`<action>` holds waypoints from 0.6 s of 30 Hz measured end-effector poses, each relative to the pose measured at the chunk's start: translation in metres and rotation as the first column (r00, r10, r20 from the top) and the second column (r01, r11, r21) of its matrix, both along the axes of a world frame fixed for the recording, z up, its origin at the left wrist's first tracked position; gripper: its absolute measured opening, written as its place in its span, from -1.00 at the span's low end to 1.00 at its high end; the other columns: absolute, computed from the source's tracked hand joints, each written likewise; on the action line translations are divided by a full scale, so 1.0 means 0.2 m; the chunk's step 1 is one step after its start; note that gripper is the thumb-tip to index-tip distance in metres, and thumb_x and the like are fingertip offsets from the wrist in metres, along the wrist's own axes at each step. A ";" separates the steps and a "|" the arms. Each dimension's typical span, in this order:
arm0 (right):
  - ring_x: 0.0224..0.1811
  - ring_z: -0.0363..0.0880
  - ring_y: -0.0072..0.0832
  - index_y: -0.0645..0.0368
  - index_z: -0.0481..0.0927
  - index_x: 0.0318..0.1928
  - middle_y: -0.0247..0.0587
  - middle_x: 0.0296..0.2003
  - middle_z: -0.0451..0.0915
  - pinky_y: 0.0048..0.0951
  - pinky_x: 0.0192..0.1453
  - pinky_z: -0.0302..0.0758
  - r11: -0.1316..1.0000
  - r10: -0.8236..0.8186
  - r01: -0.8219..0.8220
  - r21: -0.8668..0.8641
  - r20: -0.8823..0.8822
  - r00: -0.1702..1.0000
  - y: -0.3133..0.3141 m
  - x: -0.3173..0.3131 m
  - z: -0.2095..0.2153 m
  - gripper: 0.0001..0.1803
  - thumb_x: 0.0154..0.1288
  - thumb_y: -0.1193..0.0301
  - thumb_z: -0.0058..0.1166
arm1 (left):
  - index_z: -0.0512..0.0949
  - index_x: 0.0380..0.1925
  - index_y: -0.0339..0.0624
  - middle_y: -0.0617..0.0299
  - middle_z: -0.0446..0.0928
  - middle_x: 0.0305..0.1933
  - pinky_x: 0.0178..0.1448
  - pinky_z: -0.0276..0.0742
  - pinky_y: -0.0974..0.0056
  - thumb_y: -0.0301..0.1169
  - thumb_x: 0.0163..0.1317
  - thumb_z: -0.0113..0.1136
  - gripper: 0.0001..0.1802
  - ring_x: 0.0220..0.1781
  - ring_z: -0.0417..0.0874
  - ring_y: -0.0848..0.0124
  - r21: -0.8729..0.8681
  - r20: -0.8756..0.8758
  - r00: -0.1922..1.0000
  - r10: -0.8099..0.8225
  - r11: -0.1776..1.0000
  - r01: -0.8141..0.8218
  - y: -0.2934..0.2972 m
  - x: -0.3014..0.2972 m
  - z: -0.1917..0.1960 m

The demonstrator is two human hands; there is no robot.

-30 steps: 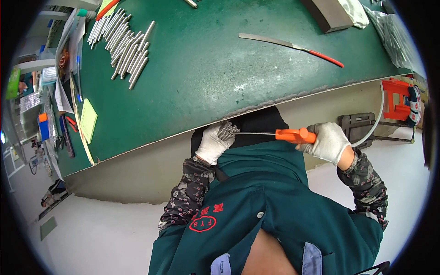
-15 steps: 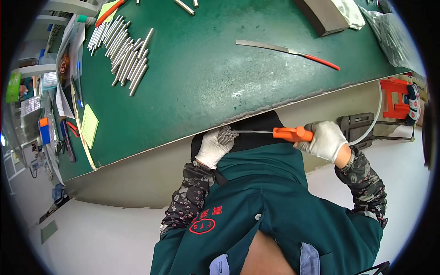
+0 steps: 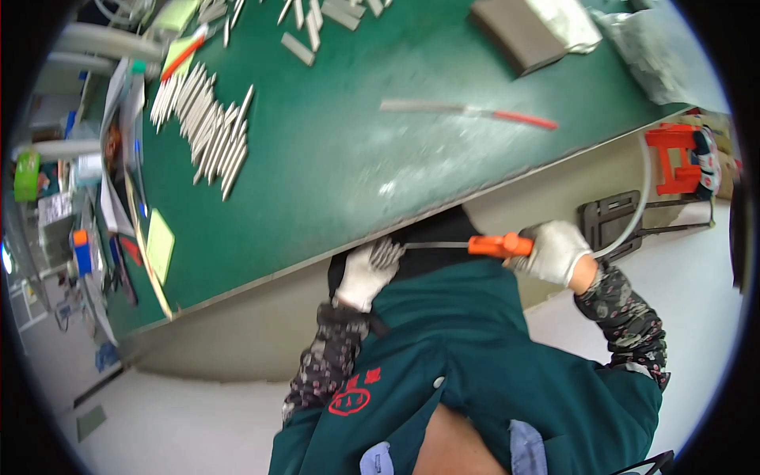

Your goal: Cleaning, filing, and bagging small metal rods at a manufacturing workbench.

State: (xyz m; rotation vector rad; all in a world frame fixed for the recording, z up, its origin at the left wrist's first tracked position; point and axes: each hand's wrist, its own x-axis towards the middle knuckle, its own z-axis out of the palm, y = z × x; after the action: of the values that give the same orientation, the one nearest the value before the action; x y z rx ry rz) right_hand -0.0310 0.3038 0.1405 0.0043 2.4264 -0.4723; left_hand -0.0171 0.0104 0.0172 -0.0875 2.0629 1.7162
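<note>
My left hand (image 3: 368,277), in a white glove, is closed around several short metal pins (image 3: 386,252) just below the table edge, over my lap. In my gloved right hand (image 3: 556,252) is an orange air blow gun (image 3: 499,245). Its thin metal nozzle (image 3: 437,245) points left, with the tip close to the pins. A white hose (image 3: 643,190) curves up behind the right hand. Whether a finger presses the trigger cannot be made out.
On the green table (image 3: 317,174) lie a heap of metal pins (image 3: 210,134), a red-handled file (image 3: 524,119), flat metal pieces (image 3: 298,49) and a brown block (image 3: 518,36). A clear plastic bag (image 3: 661,59) rests far right. Yellow notes (image 3: 160,245) lie left. An orange stool (image 3: 673,158) stands right.
My view has tilted, bringing more metal pieces into sight at the far side of the table. Both hands keep their grips, and the nozzle stays at the pins.
</note>
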 end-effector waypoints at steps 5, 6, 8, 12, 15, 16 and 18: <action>-0.47 0.52 -0.20 0.18 0.60 -0.39 -0.09 -0.52 0.55 -0.37 -0.33 0.47 0.894 0.100 -0.084 -0.441 0.013 0.995 0.13 0.03 -0.08 -0.60 -0.17 0.14 0.35 | 0.52 -0.47 -0.31 0.21 0.57 -0.39 -0.20 0.50 0.40 -0.61 -0.12 0.20 -0.86 -0.30 0.59 0.45 0.054 0.017 0.996 0.091 0.994 -0.092 -0.05 0.07 -0.14; -0.48 0.53 -0.27 0.17 0.60 -0.35 -0.11 -0.52 0.56 -0.40 -0.32 0.47 0.873 0.080 -0.043 -0.486 0.056 0.995 0.15 0.00 -0.03 -0.58 -0.16 0.14 0.33 | 0.52 -0.47 -0.32 0.25 0.54 -0.41 -0.23 0.49 0.40 -0.63 -0.15 0.20 -0.85 -0.35 0.56 0.47 0.126 -0.014 0.992 0.128 0.984 -0.126 -0.08 0.07 -0.21; -0.48 0.53 -0.34 0.17 0.60 -0.31 -0.14 -0.53 0.56 -0.44 -0.31 0.46 0.865 0.019 0.025 -0.502 0.081 0.997 0.24 0.01 0.09 -0.57 -0.14 0.13 0.32 | 0.49 -0.53 -0.29 0.25 0.50 -0.47 -0.29 0.46 0.38 -0.61 -0.18 0.21 -0.86 -0.41 0.53 0.45 0.005 -0.052 0.997 0.048 0.999 -0.048 -0.03 0.04 -0.10; -0.40 0.45 -0.63 0.24 0.53 -0.17 -0.34 -0.44 0.55 -0.57 -0.33 0.41 0.597 -0.475 0.276 -0.753 -0.055 0.878 0.44 -0.02 0.37 -0.47 -0.15 0.23 0.37 | 0.46 -0.45 -0.28 0.25 0.49 -0.48 -0.30 0.45 0.37 -0.55 -0.23 0.26 -0.74 -0.43 0.51 0.46 -0.089 -0.094 0.996 -0.004 0.996 -0.005 -0.12 0.07 -0.23; -0.74 0.33 -0.63 0.23 0.46 -0.30 -0.34 -0.63 0.44 -0.64 -0.73 0.20 0.389 -0.806 0.236 -0.890 -0.206 0.555 0.58 -0.03 0.55 -0.36 -0.23 -0.04 0.34 | 0.46 -0.43 -0.28 0.25 0.51 -0.47 -0.29 0.46 0.36 -0.53 -0.28 0.32 -0.68 -0.44 0.51 0.48 -0.005 -0.053 0.998 0.021 1.000 -0.021 -0.10 0.07 -0.19; -0.75 0.35 -0.59 0.17 0.40 -0.35 -0.33 -0.67 0.41 -0.61 -0.74 0.25 0.332 -0.887 0.166 -0.929 -0.248 0.388 0.64 -0.06 0.56 -0.40 -0.17 -0.07 0.28 | 0.47 -0.44 -0.28 0.26 0.51 -0.47 -0.29 0.46 0.37 -0.54 -0.28 0.32 -0.69 -0.44 0.51 0.49 0.002 -0.064 0.997 0.040 0.999 -0.040 -0.11 0.07 -0.25; -0.75 0.31 -0.62 0.13 0.39 -0.34 -0.37 -0.66 0.36 -0.61 -0.73 0.27 0.257 -0.963 0.088 -0.962 -0.248 0.101 0.77 -0.13 0.59 -0.53 0.03 -0.01 0.16 | 0.48 -0.46 -0.28 0.28 0.51 -0.49 -0.30 0.46 0.37 -0.55 -0.27 0.31 -0.72 -0.44 0.51 0.50 -0.008 -0.066 0.997 0.045 0.999 -0.046 -0.13 0.05 -0.30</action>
State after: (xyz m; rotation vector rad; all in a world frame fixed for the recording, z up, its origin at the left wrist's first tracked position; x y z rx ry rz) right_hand -0.0572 0.4570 0.2576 0.7025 2.6898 -2.6806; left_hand -0.0071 -0.0147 -0.0425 -0.0821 2.1318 1.7587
